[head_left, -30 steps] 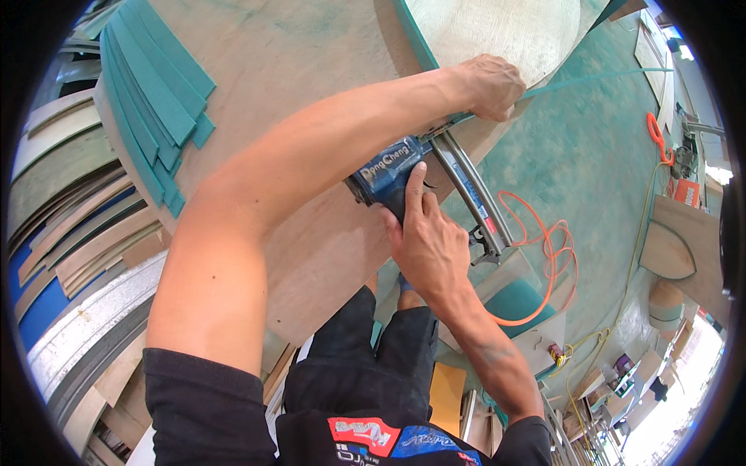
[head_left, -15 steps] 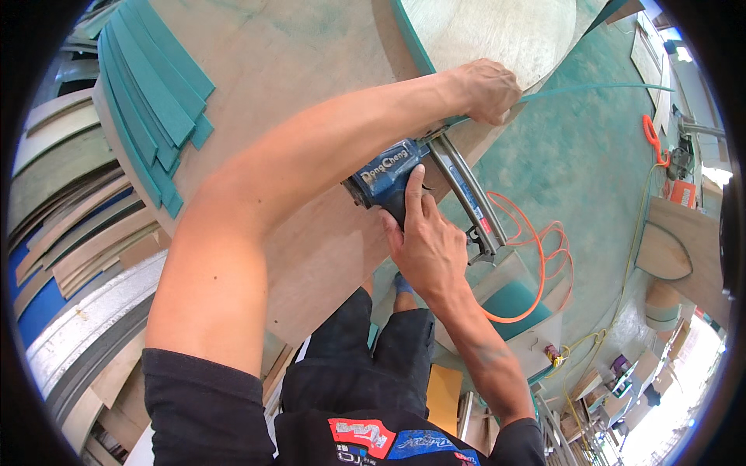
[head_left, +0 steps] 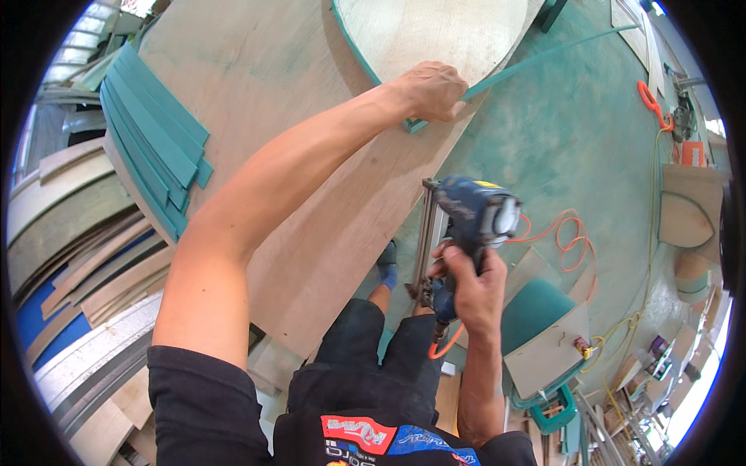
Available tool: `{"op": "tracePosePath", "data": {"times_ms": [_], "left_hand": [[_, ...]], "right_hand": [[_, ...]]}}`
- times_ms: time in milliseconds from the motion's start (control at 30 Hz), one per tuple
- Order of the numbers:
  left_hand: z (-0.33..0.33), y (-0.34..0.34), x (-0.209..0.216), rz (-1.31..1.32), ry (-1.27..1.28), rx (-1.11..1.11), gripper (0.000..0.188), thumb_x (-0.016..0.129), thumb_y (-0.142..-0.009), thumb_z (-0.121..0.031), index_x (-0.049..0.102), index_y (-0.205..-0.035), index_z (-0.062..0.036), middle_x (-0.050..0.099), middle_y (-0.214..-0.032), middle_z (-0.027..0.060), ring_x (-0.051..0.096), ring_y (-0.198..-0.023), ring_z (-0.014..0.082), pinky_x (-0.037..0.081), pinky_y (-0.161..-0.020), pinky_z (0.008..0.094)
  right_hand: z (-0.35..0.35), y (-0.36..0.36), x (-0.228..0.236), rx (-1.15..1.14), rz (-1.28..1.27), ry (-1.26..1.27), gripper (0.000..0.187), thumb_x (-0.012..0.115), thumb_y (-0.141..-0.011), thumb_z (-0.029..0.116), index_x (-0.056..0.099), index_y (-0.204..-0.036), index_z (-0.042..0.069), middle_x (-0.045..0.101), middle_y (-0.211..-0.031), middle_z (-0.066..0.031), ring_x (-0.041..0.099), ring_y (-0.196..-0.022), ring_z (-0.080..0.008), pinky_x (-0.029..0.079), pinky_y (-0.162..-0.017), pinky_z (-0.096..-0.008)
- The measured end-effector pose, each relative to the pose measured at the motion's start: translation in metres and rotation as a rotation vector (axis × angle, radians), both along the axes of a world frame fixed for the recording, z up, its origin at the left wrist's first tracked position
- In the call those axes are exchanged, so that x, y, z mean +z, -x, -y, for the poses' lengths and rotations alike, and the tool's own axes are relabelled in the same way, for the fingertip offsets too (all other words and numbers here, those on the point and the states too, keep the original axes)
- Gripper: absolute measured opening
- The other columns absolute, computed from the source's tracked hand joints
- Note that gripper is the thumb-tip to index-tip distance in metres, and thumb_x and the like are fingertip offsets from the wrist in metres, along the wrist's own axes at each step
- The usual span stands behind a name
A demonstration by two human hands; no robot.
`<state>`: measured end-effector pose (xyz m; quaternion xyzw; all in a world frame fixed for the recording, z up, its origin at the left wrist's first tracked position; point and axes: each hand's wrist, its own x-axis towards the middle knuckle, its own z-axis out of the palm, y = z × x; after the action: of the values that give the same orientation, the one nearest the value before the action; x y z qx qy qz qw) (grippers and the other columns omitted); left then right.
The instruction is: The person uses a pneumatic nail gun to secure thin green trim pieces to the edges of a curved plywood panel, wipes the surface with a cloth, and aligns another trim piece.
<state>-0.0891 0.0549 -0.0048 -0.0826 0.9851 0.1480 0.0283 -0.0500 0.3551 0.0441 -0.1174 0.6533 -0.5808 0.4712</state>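
My left hand [head_left: 434,92] is closed at the pointed end of a pale board with a curved edge [head_left: 435,31], gripping a thin teal strip [head_left: 536,62]. The strip sticks out past the board to the right, over the floor. Another teal strip [head_left: 353,46] runs along the board's left edge, and its end shows just below my left hand. In my right hand [head_left: 480,287] is a dark blue pneumatic nail gun [head_left: 466,206], held by its handle in front of my body, clear of the board. Its top is slightly blurred.
Several teal strips [head_left: 151,124] lie fanned out on the left of the wooden tabletop [head_left: 311,272]. An orange air hose [head_left: 571,225] curls over the green floor. A teal stool [head_left: 536,314] stands at the lower right, and stacked boards [head_left: 85,225] line the left side.
My right hand has pulled the nail gun away from the board's tip, rightward and toward me, and turned it. My left hand stays on the strip at the tip; the whole view has shifted.
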Motion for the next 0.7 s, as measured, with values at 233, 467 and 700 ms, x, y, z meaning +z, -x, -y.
{"op": "tracePosePath", "data": {"times_ms": [233,467,700], "left_hand": [[0.004,0.002,-0.004,-0.028,-0.007,-0.011,0.030,0.059,-0.088,-0.027,0.068,-0.089,0.0011,0.065,-0.071,0.0240,0.065,-0.074,0.0406,0.050,-0.076,0.0486],[0.007,0.003,0.002,-0.048,0.026,-0.015,0.031,0.061,-0.088,-0.030,0.068,-0.085,0.0008,0.064,-0.070,0.0236,0.065,-0.071,0.0410,0.050,-0.073,0.0478],[0.001,0.004,-0.002,-0.045,0.017,-0.002,0.033,0.061,-0.089,-0.030,0.065,-0.079,0.0021,0.064,-0.070,0.0242,0.064,-0.071,0.0417,0.049,-0.072,0.0480]], "right_hand": [[0.008,-0.001,-0.047,-0.444,0.725,0.372,0.024,0.057,-0.098,0.026,0.056,-0.108,0.004,0.053,-0.074,-0.0019,0.049,-0.057,-0.0106,0.045,-0.055,-0.0294],[0.054,-0.021,-0.080,-0.535,0.740,0.541,0.038,0.059,-0.100,0.038,0.056,-0.120,0.006,0.046,-0.069,0.0040,0.045,-0.054,-0.0065,0.042,-0.052,-0.0241],[0.064,-0.022,-0.081,-0.630,0.810,0.435,0.025,0.064,-0.096,0.029,0.050,-0.100,0.009,0.051,-0.069,-0.0024,0.053,-0.055,-0.0140,0.048,-0.051,-0.0289]]}}
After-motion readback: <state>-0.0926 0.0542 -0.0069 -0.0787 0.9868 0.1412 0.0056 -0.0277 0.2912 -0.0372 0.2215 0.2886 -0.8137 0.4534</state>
